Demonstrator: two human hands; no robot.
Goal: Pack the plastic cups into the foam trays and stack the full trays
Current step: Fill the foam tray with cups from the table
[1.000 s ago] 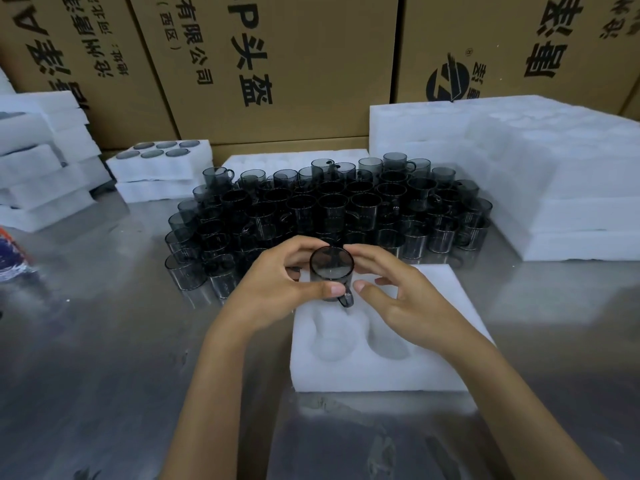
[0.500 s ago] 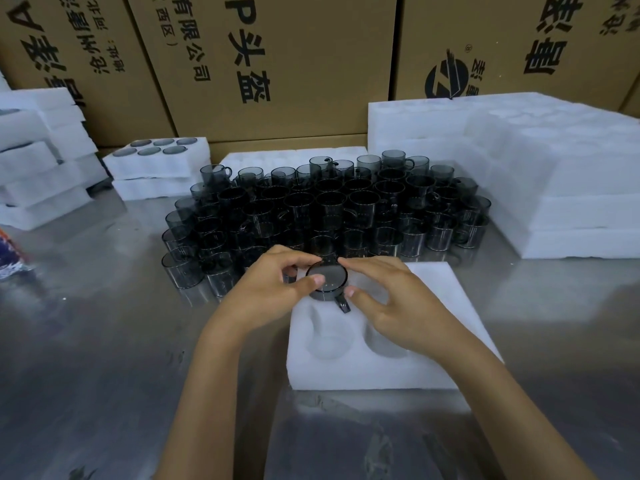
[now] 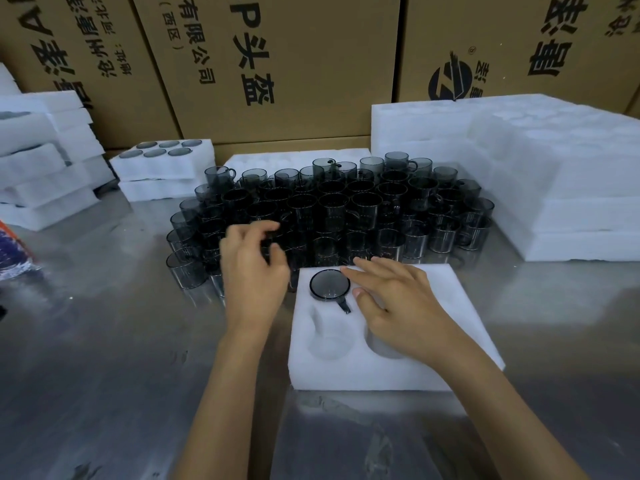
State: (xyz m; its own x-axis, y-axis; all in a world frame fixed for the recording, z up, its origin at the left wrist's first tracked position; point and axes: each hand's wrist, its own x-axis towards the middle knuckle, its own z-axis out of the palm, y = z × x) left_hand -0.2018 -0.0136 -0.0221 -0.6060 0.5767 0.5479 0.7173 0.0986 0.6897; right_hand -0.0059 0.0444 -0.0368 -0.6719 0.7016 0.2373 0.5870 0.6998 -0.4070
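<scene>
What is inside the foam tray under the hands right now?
The foam tray holds one dark cup, seated in a far pocket with its handle pointing toward the camera. Two near pockets show empty. The right hand covers the rest, so other pockets cannot be seen.

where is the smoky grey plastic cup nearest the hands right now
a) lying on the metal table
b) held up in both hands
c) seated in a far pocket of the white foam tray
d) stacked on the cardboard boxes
c: the smoky grey plastic cup sits sunk in a far pocket of the white foam tray, with neither hand holding it.

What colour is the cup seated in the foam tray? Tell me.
Translucent smoky grey cup, dark rim; head view.
</scene>
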